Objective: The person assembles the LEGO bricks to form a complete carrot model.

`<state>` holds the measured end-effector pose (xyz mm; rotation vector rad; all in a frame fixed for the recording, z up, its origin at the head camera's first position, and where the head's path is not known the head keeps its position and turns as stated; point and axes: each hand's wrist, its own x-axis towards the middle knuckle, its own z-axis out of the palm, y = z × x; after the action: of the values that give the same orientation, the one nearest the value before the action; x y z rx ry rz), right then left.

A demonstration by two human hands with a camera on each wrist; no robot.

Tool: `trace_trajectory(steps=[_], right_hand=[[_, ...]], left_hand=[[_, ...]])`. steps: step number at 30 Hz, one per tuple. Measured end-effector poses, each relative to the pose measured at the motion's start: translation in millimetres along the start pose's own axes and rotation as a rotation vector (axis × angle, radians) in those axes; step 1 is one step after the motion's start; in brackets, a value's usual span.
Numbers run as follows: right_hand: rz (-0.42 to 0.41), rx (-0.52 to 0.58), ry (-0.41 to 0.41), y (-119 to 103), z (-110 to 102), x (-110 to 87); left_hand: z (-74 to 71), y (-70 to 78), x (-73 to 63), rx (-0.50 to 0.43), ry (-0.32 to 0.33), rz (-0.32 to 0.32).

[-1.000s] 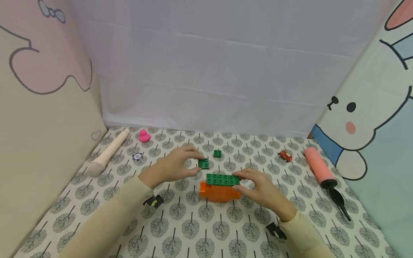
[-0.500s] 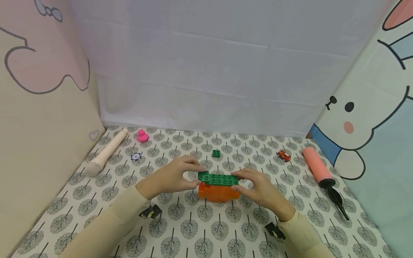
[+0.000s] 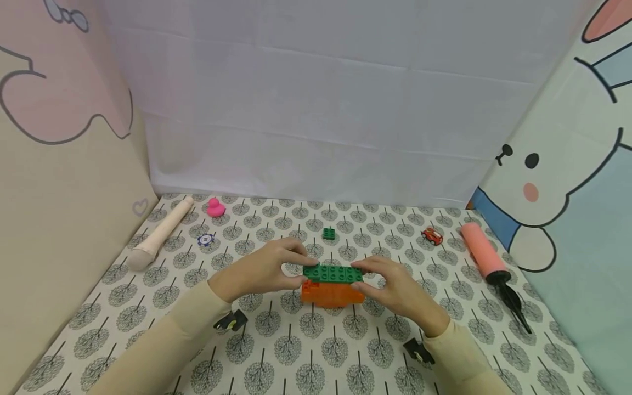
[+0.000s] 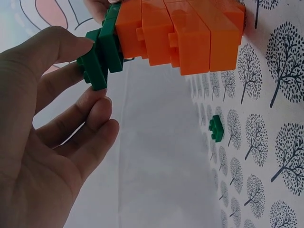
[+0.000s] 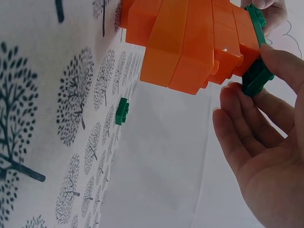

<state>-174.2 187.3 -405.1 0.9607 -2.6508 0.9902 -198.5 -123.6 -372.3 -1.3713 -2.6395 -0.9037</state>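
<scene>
An orange block build [image 3: 332, 296] made of several bricks stands on the table, with a row of green bricks [image 3: 340, 274] along its top. My left hand [image 3: 269, 269] pinches a small green brick [image 4: 95, 61] between thumb and fingers at the row's left end. In the left wrist view that brick overlaps the neighbouring green brick [image 4: 112, 46] and sits a little higher than it. At the row's right end, my right hand [image 3: 397, 285] pinches the end green brick [image 5: 256, 78]. Behind the build lies one loose green brick [image 3: 328, 233].
To the left lie a long pale rod with a rounded end [image 3: 160, 236], a pink rubber duck [image 3: 215, 208] and a blue-and-white chip [image 3: 206, 240]. On the right are a red toy car [image 3: 432, 236] and a pink balloon pump [image 3: 486, 255]. Cloth walls enclose the table's back and sides.
My left hand has brought its green brick from behind the build onto the row's left end, then slightly right. The right hand keeps its grip on the other end.
</scene>
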Motion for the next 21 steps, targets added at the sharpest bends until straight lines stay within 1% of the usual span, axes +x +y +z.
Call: trace_trajectory(steps=[3, 10, 16, 21], right_hand=[[0.008, 0.006, -0.004, 0.1, 0.3, 0.1], [0.013, 0.023, -0.007, 0.3, 1.8, 0.4], [0.007, 0.013, -0.006, 0.8, 2.1, 0.6], [0.008, 0.009, 0.000, 1.2, 1.9, 0.1]], left_hand=[[-0.9, 0.1, 0.3, 0.008, -0.021, -0.015], [-5.3, 1.8, 3.9, 0.047, -0.071, -0.006], [-8.8, 6.2, 7.3, 0.035, -0.122, -0.038], [-9.5, 7.8, 7.2, 0.030, -0.132, -0.058]])
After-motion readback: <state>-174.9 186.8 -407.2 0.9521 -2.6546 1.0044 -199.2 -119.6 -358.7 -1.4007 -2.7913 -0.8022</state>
